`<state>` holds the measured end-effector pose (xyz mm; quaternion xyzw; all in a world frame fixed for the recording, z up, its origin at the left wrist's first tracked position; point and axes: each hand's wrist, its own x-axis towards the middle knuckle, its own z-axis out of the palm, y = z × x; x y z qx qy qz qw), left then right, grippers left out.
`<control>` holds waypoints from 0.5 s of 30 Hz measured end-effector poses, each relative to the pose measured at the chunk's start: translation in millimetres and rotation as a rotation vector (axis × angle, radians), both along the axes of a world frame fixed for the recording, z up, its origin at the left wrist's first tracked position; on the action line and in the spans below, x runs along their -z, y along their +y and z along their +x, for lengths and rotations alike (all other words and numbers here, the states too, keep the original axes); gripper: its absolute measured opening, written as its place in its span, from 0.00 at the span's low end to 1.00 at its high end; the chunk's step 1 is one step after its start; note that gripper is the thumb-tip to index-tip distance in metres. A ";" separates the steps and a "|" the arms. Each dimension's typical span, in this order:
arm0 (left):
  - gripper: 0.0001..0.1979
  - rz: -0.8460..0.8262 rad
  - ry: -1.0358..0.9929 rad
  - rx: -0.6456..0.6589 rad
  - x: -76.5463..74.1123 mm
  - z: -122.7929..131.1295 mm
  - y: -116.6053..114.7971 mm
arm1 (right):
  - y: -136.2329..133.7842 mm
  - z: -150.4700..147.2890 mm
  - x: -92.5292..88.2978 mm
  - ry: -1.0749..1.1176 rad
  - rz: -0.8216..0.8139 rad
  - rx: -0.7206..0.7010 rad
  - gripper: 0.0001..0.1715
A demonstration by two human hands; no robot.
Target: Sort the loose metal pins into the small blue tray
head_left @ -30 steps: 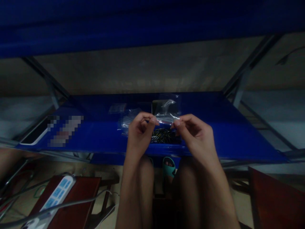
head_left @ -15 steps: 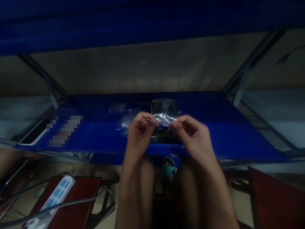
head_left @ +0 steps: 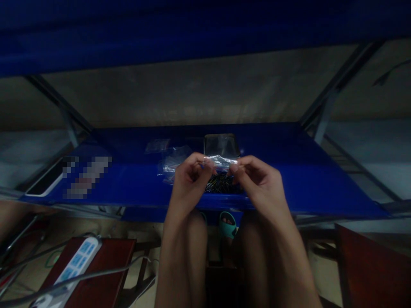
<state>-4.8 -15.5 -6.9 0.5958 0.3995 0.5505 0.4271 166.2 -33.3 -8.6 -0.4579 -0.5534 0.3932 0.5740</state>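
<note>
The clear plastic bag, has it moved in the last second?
Yes. The clear plastic bag has dropped: its top edge now lies below the dark slab on the blue shelf, which it covered before.

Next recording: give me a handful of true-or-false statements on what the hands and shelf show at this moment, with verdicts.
1. The left hand and right hand both pinch one small clear bag between them. True.
2. The bag is held over a pile of small dark parts on the blue shelf. True.
3. A white strip of sockets lies on the shelf. False: the power strip lies on a reddish-brown stool below, to the left.
4. The right hand rests flat on the shelf. False: it is raised, fingertips on the bag.
5. More clear bags lie left of the hands. True.
</note>
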 end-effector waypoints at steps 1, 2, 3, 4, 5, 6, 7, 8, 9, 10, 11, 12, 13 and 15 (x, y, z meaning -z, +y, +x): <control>0.11 -0.004 -0.002 0.000 0.0 0.2 -0.2 | -0.1 -0.2 0.3 -0.002 -0.001 -0.006 0.12; 0.11 -0.011 0.003 0.005 0.2 0.5 -0.3 | -0.2 -0.6 0.6 -0.003 0.000 -0.011 0.12; 0.12 -0.016 0.013 0.015 0.6 0.9 -0.3 | -0.3 -1.2 0.9 -0.004 0.001 -0.018 0.12; 0.12 -0.019 0.027 0.029 1.1 1.4 -0.3 | -0.3 -2.1 1.2 -0.002 0.002 -0.026 0.12; 0.11 -0.021 0.039 0.042 1.7 2.0 -0.2 | -0.4 -3.1 1.3 -0.001 0.002 -0.036 0.12; 0.10 -0.020 0.047 0.048 2.3 2.5 -0.1 | -0.5 -4.3 1.2 0.001 0.003 -0.045 0.11; 0.09 -0.014 0.047 0.049 2.6 2.9 -0.1 | -0.6 -5.6 1.0 0.001 0.003 -0.052 0.11; 0.08 -0.009 0.044 0.044 2.8 3.1 -0.2 | -0.8 -6.8 0.6 0.001 0.004 -0.058 0.11; 0.08 -0.009 0.039 0.037 2.8 3.2 -0.2 | -0.9 -8.0 0.2 0.001 0.006 -0.060 0.10; 0.08 -0.015 0.037 0.030 2.6 3.2 -0.3 | -1.1 -8.9 -0.2 0.003 0.011 -0.056 0.10; 0.08 -0.023 0.039 0.028 2.3 3.0 -0.2 | -1.1 -9.6 -0.5 0.003 0.018 -0.050 0.10; 0.08 -0.032 0.045 0.032 2.0 2.9 -0.2 | -1.1 -10.0 -0.7 0.002 0.026 -0.042 0.10; 0.08 -0.039 0.051 0.038 1.6 2.8 0.0 | -1.0 -10.1 -0.8 -0.002 0.033 -0.033 0.10; 0.08 -0.040 0.052 0.052 1.4 2.8 0.5 | -0.7 -9.6 -0.7 -0.019 0.042 -0.010 0.09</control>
